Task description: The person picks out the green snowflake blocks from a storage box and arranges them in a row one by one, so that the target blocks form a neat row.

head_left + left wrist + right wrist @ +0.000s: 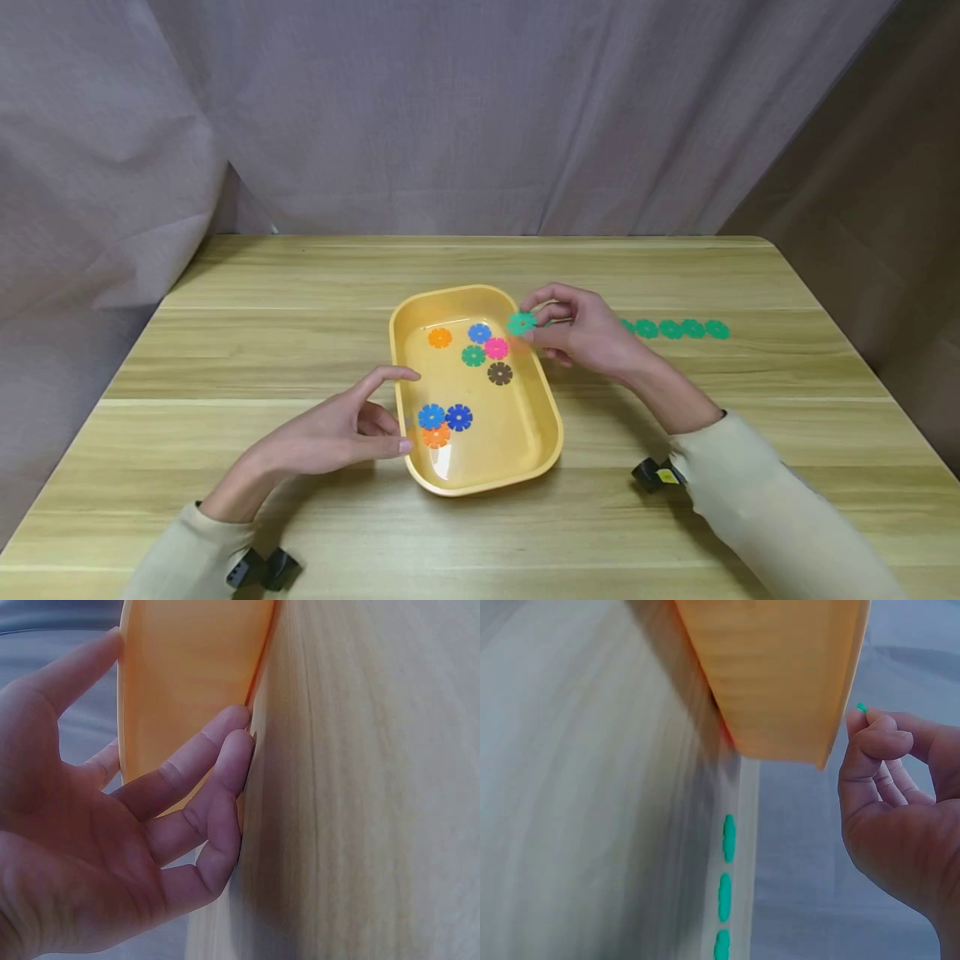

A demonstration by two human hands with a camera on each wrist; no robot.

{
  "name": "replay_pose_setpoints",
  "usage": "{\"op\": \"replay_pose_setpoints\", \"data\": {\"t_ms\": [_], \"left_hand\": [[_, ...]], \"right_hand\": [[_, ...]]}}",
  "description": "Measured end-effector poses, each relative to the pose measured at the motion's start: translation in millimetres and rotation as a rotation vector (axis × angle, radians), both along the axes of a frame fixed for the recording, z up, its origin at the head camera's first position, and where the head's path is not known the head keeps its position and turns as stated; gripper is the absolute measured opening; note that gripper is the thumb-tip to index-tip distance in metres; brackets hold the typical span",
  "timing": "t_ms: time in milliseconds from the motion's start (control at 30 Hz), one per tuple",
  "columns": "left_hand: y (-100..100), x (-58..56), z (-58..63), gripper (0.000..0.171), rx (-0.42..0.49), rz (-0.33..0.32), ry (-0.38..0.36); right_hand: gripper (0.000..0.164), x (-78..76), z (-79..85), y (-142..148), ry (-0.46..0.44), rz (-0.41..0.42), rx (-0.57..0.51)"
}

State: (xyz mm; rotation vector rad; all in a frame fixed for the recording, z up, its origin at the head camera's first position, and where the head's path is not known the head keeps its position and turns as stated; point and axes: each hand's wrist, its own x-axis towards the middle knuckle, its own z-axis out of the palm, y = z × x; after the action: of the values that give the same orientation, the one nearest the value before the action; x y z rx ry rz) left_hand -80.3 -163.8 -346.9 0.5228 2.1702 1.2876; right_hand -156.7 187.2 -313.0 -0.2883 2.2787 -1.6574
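A yellow plastic tray [483, 487] stands on the table, with flower-shaped notched discs inside: an orange disc [439, 337], a pink disc [496, 348], a brown disc [499, 373], a green disc [473, 356] and several others. My left hand [337, 429] holds the tray's left side, thumb and index finger at the rim; in the left wrist view the other fingers [206, 750] bend against the outer wall. Over the tray's right rim, my right hand [588, 329] pinches a green notched disc [522, 323] between thumb and fingertips. Only a sliver of that disc [862, 708] shows in the right wrist view.
Right of the tray, several green discs [693, 328] lie in a row on the wooden table [300, 350], the row's left part hidden behind my right hand. A grey curtain [450, 125] hangs behind the table's far edge.
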Motion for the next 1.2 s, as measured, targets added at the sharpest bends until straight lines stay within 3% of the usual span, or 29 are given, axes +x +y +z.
{"op": "replay_pose_setpoints", "data": {"t_ms": [300, 633, 1200], "left_hand": [[0, 0.0, 0.1, 0.077, -0.005, 0.003, 0.004], [-1, -0.1, 0.0, 0.077, -0.006, 0.007, 0.0], [0, -0.5, -0.2, 0.076, -0.009, 0.01, -0.001]], "right_hand": [[0.037, 4.2, -3.9, 24, -0.006, -0.062, 0.049], [0.038, 7.1, -8.5, 48, -0.007, -0.109, 0.008], [0.035, 12.7, -13.9, 86, 0.002, -0.169, 0.037]]}}
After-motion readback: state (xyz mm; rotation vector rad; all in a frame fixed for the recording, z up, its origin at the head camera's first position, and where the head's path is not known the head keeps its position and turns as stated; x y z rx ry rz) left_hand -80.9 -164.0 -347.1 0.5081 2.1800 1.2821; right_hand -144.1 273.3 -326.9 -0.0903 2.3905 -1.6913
